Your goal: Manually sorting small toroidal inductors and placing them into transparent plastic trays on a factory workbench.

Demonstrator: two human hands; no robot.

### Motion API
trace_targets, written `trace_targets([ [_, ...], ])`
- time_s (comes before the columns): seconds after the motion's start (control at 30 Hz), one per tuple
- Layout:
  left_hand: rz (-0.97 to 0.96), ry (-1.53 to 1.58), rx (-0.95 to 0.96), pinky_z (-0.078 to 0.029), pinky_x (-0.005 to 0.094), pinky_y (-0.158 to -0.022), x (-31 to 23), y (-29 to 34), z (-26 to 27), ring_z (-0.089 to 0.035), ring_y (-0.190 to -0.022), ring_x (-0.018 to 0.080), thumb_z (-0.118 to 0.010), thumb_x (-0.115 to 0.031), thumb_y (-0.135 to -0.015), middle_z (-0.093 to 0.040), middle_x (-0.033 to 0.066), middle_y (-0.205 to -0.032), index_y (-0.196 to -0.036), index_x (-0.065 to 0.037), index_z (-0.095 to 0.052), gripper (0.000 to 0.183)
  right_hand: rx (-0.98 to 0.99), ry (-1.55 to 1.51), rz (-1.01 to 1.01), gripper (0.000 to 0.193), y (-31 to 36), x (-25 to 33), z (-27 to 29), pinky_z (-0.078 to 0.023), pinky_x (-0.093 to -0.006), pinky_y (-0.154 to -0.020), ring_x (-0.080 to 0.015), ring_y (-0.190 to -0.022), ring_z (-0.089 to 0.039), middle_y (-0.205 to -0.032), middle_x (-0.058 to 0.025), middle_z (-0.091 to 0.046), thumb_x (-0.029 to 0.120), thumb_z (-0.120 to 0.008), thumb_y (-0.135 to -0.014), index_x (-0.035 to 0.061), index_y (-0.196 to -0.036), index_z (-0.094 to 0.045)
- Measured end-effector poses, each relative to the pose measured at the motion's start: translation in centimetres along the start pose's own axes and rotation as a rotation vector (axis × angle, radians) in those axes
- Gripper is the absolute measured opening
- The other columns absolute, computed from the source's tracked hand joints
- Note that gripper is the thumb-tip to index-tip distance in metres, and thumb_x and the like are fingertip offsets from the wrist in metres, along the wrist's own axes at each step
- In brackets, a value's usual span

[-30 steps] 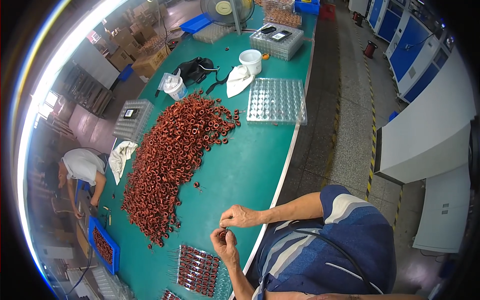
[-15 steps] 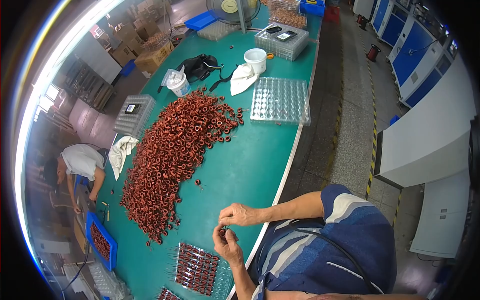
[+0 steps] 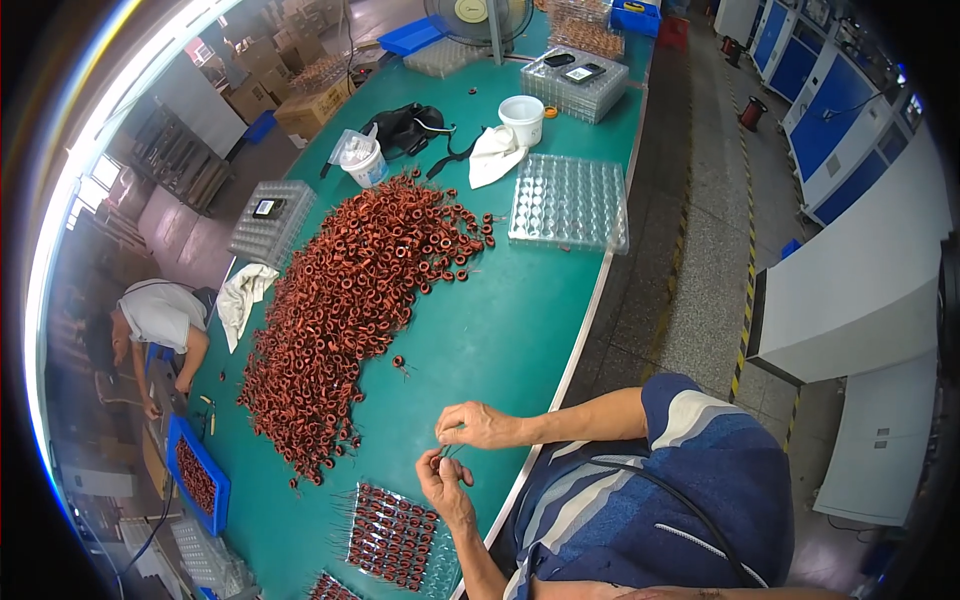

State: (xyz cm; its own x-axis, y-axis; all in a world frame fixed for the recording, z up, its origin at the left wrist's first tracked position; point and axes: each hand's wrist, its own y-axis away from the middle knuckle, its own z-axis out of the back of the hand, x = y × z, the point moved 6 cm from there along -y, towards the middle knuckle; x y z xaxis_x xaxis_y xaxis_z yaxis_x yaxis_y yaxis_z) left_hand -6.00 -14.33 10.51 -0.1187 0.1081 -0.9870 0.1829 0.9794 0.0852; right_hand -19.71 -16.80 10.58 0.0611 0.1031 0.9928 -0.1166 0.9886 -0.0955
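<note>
My left hand [image 3: 446, 490] is closed around a small red-brown ring-shaped wire-wound coil [image 3: 436, 464], mostly covered by the fingers. Thin wire leads [image 3: 452, 450] stick up from it toward my right hand [image 3: 478, 426], whose thumb and fingertips are pinched together at them. Below and left of my hands lies a clear plastic tray [image 3: 440, 560] with rows of similar coils [image 3: 392, 535], their leads pointing left. A large heap of loose coils [image 3: 335, 300] covers the middle of the green table [image 3: 490, 330]. One single coil [image 3: 398, 361] lies apart from the heap, nearer my hands.
Clear trays [image 3: 568, 205] lie at the right table edge, with stacked trays [image 3: 575, 85] farther back. White buckets [image 3: 521, 120], cloths [image 3: 496, 157] and a black bag [image 3: 405, 130] sit beyond the heap. A blue bin of coils [image 3: 198, 475] stands left, near another person [image 3: 170, 318].
My hands have moved slightly apart, the left one shifting down and left with the coil. More of the wire leads shows between them. The whole view has shifted a little.
</note>
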Motion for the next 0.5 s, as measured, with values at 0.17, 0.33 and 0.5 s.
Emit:
trace_targets([
  [0.17, 0.134, 0.089, -0.022, -0.035, 0.0224, -0.046, 0.6, -0.6, -0.1, -0.036, -0.053, 0.0079, -0.047, -0.023, -0.099, -0.037, -0.0004, -0.065, -0.1, -0.004, -0.046, 0.02, 0.039, -0.074, -0.205, 0.028, -0.2, -1.1, -0.1, -0.047, -0.0327, -0.084, -0.0201, -0.091, -0.06, -0.097, -0.0092, -0.065, 0.026, -0.063, -0.087, -0.002, -0.093, -0.066],
  [0.33, 0.118, -0.021, -0.07, -0.035, 0.0225, -0.046, 0.3, -1.0, 0.4, -0.036, -0.053, 0.0077, -0.045, -0.022, -0.1, -0.036, -0.0005, -0.064, -0.097, -0.004, -0.045, 0.018, 0.08, -0.124, -0.236, 0.028, -0.5, -1.7, -0.6, -0.047, -0.0315, -0.083, -0.0173, -0.09, -0.059, -0.096, -0.0079, -0.065, 0.025, -0.061, -0.089, -0.0015, -0.094, -0.066],
  [0.5, 0.036, -0.078, -0.103, -0.035, 0.0229, -0.046, -0.6, -1.3, -0.4, -0.038, -0.051, 0.0088, -0.043, -0.019, -0.1, -0.038, 0.0009, -0.063, -0.097, -0.003, -0.044, 0.016, 0.059, -0.14, -0.239, 0.026, -0.8, -1.8, -0.8, -0.046, -0.031, -0.082, -0.0155, -0.09, -0.058, -0.093, -0.0065, -0.065, 0.024, -0.06, -0.089, -0.0004, -0.093, -0.067],
])
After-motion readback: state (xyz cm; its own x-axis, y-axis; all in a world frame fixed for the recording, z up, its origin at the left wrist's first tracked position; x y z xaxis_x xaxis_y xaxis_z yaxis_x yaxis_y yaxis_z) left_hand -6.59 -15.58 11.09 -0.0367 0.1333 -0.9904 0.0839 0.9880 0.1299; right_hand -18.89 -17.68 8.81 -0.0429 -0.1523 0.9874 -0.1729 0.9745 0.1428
